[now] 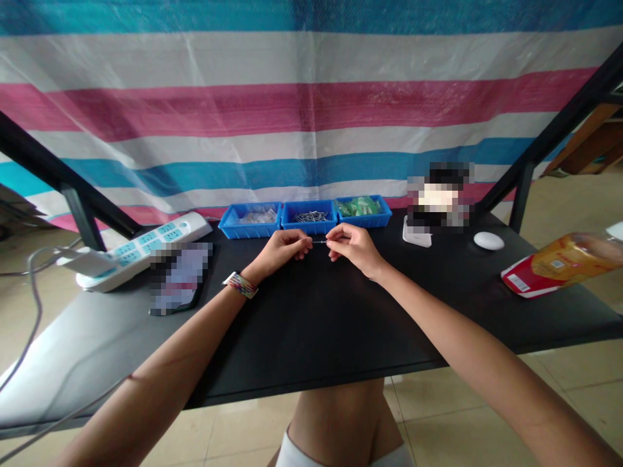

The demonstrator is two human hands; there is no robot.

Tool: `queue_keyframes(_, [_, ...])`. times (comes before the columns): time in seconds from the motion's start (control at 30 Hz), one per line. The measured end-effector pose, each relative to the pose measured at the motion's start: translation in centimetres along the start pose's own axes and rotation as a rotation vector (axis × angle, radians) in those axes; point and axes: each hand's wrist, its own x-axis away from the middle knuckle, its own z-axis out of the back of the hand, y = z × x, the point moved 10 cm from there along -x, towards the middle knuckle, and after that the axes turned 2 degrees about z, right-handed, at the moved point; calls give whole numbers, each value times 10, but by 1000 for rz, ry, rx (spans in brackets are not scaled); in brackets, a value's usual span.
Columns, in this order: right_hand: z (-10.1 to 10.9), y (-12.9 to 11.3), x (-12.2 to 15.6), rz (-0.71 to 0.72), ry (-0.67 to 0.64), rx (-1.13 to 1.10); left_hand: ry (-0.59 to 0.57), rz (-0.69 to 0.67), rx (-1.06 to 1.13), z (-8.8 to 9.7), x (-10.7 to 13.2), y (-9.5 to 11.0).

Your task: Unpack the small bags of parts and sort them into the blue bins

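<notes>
Both of my hands are closed in a pinch just in front of the blue bins, their fingertips a short gap apart. Spanning that gap is a thin silvery screw or nail, too small to make out fully. My left hand grips one end of it, and my right hand has the other. Behind the fingers, the middle blue bin contains several similar metal pieces. Clear plastic packets fill part of the left blue bin; green plastic pieces lie in the right one.
On the left of the black table are a white power strip and a phone. To the right lie a white case, a white rounded object and a drink bottle. A striped sheet hangs behind.
</notes>
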Motion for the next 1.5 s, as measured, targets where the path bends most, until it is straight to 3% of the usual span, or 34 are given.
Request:
queue_keyframes(0.23, [1, -14, 3, 67, 17, 63, 15, 28, 32, 1, -1, -4])
queue_keyframes(0.3, [10, -31, -1, 142, 85, 99, 33, 35, 87, 3, 0, -4])
queue_keyframes(0.4, [33, -64, -12, 298, 286, 194, 34, 34, 157, 3, 0, -3])
queue_keyframes(0.47, [38, -75, -24, 323, 362, 296, 18, 35, 165, 2, -1, -3])
queue_keyframes(0.63, [9, -71, -47, 266, 192, 687, 14, 35, 159, 1, 0, -4])
queue_keyframes(0.73, [18, -69, -35, 251, 215, 808, 8, 39, 148, 0, 0, -5])
queue_keyframes(0.83, [36, -60, -11, 140, 119, 850, -1, 39, 140, -1, -1, -6])
queue_keyframes(1.0, [75, -47, 52, -77, -78, 955, -3, 41, 140, -1, -3, -8])
queue_keyframes(1.1, [81, -34, 83, -179, -241, 964, 5, 45, 130, 0, -2, -7])
queue_keyframes(1.27, [63, -28, 85, -142, -381, 938, 17, 41, 109, 0, -1, -4])
queue_keyframes(1.4, [29, -25, 48, -79, -423, 866, 10, 38, 91, 0, -1, -3])
queue_keyframes(1.5, [1, -18, 13, -43, -385, 585, -8, 15, 70, -1, -1, 0])
